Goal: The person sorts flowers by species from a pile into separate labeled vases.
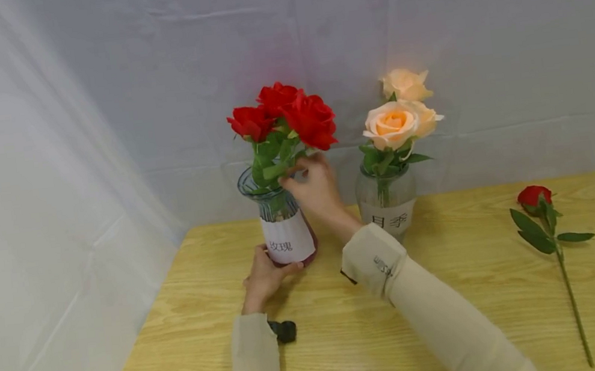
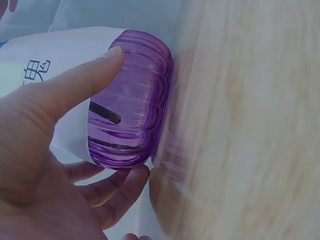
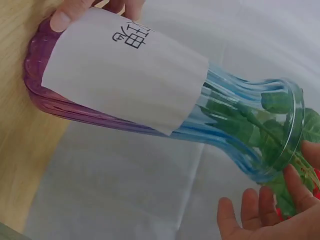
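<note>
A glass vase [image 1: 287, 235], blue at the neck and purple at the base, stands near the table's back edge with a white paper label and holds red roses [image 1: 279, 112]. Around its base curls my left hand [image 1: 266, 278], thumb in front and fingers at the far side. Stem ends show through the purple glass [image 2: 132, 90]. At the rim, my right hand [image 1: 319, 186] pinches a rose stem [image 3: 301, 162] between thumb and index finger, while its other fingers [image 3: 250, 207] spread loosely. The red blooms are mostly out of the right wrist view.
A clear glass vase [image 1: 385, 191] with a label and peach roses [image 1: 394, 124] stands just right of my right hand. One red rose [image 1: 535, 197] with a long stem lies on the wooden table [image 1: 477, 287] at the right. Behind hangs a pale cloth [image 1: 508, 66].
</note>
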`<action>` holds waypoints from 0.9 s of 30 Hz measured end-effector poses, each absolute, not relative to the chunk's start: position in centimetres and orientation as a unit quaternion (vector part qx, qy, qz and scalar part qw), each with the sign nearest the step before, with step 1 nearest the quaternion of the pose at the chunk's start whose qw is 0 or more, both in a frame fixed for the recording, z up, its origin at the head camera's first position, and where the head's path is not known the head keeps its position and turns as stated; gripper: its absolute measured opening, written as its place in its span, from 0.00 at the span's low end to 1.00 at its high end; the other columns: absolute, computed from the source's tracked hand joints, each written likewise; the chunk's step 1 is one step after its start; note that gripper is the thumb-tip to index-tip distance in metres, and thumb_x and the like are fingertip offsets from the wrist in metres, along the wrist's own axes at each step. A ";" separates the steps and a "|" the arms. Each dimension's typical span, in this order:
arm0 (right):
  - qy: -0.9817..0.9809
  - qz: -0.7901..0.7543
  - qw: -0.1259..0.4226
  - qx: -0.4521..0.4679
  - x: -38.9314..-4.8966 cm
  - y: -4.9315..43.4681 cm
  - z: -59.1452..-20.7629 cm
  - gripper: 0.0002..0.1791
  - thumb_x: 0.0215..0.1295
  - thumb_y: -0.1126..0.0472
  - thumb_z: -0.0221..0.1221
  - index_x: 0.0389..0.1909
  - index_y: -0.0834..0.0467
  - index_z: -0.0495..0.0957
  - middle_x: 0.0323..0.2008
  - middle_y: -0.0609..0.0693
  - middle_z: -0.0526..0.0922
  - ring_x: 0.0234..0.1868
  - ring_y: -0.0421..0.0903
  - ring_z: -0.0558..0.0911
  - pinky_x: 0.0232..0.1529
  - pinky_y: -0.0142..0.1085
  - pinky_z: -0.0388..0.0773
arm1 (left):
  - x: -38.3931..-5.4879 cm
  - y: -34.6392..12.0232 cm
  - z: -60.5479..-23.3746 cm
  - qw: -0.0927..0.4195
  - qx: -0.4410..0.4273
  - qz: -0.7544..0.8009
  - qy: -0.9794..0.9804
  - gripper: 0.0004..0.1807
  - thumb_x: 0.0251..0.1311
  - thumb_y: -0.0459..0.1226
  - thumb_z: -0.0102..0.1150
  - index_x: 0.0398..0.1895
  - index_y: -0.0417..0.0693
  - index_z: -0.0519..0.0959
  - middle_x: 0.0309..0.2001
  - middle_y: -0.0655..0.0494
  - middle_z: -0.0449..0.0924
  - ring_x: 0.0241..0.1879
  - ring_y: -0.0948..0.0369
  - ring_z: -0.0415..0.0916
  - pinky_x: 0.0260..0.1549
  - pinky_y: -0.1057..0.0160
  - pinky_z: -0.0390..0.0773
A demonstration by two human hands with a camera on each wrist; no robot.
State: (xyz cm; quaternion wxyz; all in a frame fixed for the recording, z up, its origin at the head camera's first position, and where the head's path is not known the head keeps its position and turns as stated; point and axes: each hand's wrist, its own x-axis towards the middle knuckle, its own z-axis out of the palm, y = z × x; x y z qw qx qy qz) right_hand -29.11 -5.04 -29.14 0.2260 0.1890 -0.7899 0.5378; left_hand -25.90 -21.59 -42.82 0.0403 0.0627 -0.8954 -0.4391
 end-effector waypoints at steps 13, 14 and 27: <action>-0.782 0.571 0.176 0.177 -28.2 -2.3 -31.4 0.06 0.67 0.67 0.62 0.39 0.68 0.82 0.37 0.60 0.84 0.40 0.55 0.81 0.44 0.45 0.78 | -25.9 -21.6 -42.9 0.045 0.068 -0.433 -0.898 0.46 0.52 0.42 0.77 0.66 0.32 0.60 0.63 0.32 0.73 0.63 0.39 0.70 0.56 0.29 0.52; -0.784 0.571 0.166 0.177 -28.1 -2.1 -31.6 0.07 0.67 0.68 0.62 0.40 0.68 0.81 0.39 0.61 0.84 0.41 0.56 0.81 0.45 0.45 0.78 | -25.9 -21.6 -43.0 0.046 0.068 -0.431 -0.899 0.46 0.52 0.42 0.77 0.66 0.32 0.60 0.63 0.32 0.73 0.63 0.39 0.70 0.56 0.29 0.53; -0.824 0.516 0.125 0.198 -25.9 1.8 -33.5 0.10 0.66 0.67 0.63 0.45 0.69 0.80 0.43 0.62 0.84 0.44 0.58 0.83 0.46 0.50 0.80 | -26.1 -21.7 -42.9 0.042 0.067 -0.426 -0.901 0.47 0.52 0.43 0.77 0.67 0.32 0.59 0.64 0.32 0.72 0.64 0.40 0.69 0.58 0.28 0.52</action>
